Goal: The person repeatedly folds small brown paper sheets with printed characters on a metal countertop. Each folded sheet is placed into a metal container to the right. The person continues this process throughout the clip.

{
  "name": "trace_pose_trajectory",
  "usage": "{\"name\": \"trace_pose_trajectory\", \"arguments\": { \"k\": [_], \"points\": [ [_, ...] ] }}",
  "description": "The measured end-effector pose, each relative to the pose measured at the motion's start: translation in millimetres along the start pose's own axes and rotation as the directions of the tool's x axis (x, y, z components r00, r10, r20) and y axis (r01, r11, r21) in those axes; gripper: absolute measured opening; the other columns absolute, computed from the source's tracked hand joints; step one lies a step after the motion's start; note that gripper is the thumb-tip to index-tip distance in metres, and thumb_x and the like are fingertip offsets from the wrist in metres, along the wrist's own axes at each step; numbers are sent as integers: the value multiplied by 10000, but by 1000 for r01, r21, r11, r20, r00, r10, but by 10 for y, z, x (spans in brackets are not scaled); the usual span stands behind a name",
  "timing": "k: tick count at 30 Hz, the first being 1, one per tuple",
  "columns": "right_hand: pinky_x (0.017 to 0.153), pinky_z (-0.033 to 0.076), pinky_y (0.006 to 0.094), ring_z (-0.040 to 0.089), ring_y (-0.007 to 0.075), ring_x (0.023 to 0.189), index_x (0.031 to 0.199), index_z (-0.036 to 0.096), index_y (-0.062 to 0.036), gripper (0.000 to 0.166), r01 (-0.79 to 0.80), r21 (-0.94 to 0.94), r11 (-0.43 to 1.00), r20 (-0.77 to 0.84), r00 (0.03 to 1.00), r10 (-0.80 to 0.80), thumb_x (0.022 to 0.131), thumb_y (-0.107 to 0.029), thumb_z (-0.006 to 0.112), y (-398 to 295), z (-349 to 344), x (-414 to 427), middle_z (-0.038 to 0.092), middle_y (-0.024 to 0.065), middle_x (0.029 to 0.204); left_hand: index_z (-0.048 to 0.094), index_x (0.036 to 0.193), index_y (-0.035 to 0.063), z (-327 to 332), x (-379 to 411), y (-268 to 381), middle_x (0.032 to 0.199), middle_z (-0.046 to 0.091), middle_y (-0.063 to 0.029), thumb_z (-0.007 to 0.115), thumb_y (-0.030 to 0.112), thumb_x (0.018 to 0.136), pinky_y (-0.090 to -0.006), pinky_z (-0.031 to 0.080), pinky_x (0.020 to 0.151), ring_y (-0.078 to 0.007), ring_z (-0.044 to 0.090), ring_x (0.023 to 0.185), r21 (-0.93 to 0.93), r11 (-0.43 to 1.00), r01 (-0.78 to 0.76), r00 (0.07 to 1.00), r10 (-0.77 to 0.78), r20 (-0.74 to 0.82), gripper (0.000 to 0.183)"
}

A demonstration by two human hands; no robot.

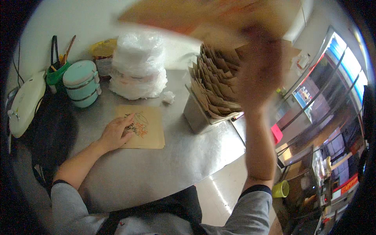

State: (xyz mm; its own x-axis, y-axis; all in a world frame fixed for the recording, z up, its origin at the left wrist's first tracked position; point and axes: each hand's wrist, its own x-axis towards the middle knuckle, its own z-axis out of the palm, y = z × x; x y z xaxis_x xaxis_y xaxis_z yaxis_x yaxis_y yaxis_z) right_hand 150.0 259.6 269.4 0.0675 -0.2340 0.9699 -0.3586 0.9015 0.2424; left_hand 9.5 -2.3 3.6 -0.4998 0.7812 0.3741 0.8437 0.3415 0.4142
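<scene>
My left hand (117, 131) rests on a small, flat stack of brown kraft paper bags or sheets (151, 133), thumb apart from the fingers. The top piece bears orange and dark printing, partly under my fingertips. Raised high at the right, my right hand (260, 70) is blurred by motion. It grips a brown paper piece (211, 14) that spreads across the top of the view with blurred orange markings. Behind and left of that hand, a metal container (197, 119) stands on the table, packed with many upright brown paper pieces (217, 85) rising above its rim.
On the steel table (164, 173) stand a plastic-wrapped white bundle (138, 64), a turquoise lunch box (80, 83) and a green holder (54, 77) with tools. A crumpled white scrap (168, 97) lies near the bundle. Dark bars (320, 88) run along the right.
</scene>
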Motion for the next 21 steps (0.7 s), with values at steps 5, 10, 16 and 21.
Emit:
{"name": "trace_pose_trajectory", "arguments": {
  "k": [5,10,16,21],
  "points": [
    [751,522,351,647,252,863,1120,631,-59,245,305,-462,833,54,947,-317,961,-204,513,229,-458,1264,678,146,973,369,1389,17,122,15,-52,1110,617,-176,636,175,813,-420,435,946,-353,571,1048,54,997,-63,994,68,-85,654],
    [796,516,421,656,327,928,1204,587,-110,275,445,-712,543,572,816,81,978,-228,486,580,-704,1627,673,166,1009,384,1376,14,133,-9,-93,1097,614,-193,638,186,820,-422,440,944,-354,578,1041,5,998,-67,994,67,-80,635],
    [871,504,379,659,267,909,1156,621,-43,266,156,-528,835,834,283,474,940,-151,508,608,-473,1092,673,163,1060,409,1364,15,89,11,-60,1169,587,-208,628,197,832,-436,418,975,-371,543,1104,23,998,-51,997,52,-54,603],
    [946,457,371,619,251,1021,1253,564,-76,330,24,-491,871,816,362,450,938,-172,538,743,-453,838,642,151,1157,432,1354,33,80,54,-47,1213,577,-200,624,193,829,-436,414,984,-377,532,1125,-13,999,-47,998,46,-43,581]
  ]
}}
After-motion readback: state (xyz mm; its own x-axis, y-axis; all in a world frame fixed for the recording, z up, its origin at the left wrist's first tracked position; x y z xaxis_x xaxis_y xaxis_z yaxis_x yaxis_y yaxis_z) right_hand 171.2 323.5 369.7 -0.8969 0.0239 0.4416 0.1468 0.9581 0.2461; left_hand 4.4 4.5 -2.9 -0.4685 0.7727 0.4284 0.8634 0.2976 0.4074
